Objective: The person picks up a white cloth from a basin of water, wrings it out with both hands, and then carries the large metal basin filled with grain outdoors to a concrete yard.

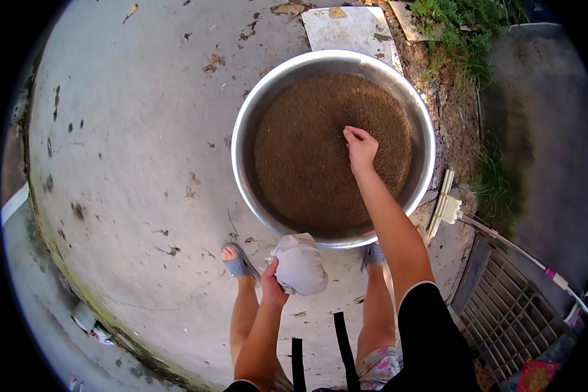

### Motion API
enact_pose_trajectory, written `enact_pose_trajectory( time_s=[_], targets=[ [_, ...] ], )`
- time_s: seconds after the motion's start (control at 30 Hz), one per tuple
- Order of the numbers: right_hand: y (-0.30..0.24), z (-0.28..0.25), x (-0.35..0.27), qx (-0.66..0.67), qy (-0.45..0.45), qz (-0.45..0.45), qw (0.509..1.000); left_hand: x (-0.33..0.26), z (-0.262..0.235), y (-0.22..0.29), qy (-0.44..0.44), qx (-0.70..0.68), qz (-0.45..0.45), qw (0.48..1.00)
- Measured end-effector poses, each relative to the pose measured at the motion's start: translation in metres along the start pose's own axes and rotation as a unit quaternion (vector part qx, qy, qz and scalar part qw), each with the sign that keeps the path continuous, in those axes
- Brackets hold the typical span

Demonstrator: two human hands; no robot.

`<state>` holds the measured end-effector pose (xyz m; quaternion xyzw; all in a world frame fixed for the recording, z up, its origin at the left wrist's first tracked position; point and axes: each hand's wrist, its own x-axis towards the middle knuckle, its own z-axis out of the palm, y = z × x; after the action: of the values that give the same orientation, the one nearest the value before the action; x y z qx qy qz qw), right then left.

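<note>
A large round metal basin (241,140) stands in front of me, holding a wide layer of brown, fine-grained material (307,150) that looks like grain or seeds. Over the right part of that layer is my right hand (362,149), its fingers pinched together; whatever is between them is too small to make out. My left hand (273,285) grips a whitish cloth bundle (300,264), rounded and full-looking, just outside the basin's near rim. What the cloth contains is hidden.
Beneath the basin spreads a grey concrete floor (143,163) with scattered dry leaves. A pale flat board (349,29) lies behind it. To the right are a squeegee-type mop (447,208), a metal grate (509,307) and green weeds (464,39). My sandalled feet stand at the near rim.
</note>
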<state>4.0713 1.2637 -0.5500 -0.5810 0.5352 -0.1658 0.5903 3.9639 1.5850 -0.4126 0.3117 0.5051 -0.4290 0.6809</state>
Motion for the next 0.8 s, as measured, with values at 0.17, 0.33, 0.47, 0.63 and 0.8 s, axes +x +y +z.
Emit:
enact_pose_trajectory(
  time_s=[0.17,0.33,0.47,0.63,0.8],
  targets=[
    [0.004,-0.014,-0.013,-0.094,0.026,-0.021,0.995,-0.002,-0.003,-0.001,0.003,0.005,-0.011,1.000],
    [0.007,-0.005,-0.009,-0.241,-0.010,-0.130,0.962,-0.007,-0.006,0.005,0.013,-0.002,-0.017,1.000],
    [0.015,-0.004,0.003,-0.387,0.010,-0.254,0.886,-0.009,-0.002,0.006,0.010,-0.007,-0.021,1.000],
    [0.003,0.004,-0.020,-0.104,-0.127,0.050,0.985,-0.015,-0.012,0.011,0.019,-0.014,0.000,1.000],
    [-0.003,-0.003,-0.049,-0.106,-0.075,0.097,0.987,-0.017,-0.020,0.014,-0.006,-0.034,-0.002,0.999]
  ],
)
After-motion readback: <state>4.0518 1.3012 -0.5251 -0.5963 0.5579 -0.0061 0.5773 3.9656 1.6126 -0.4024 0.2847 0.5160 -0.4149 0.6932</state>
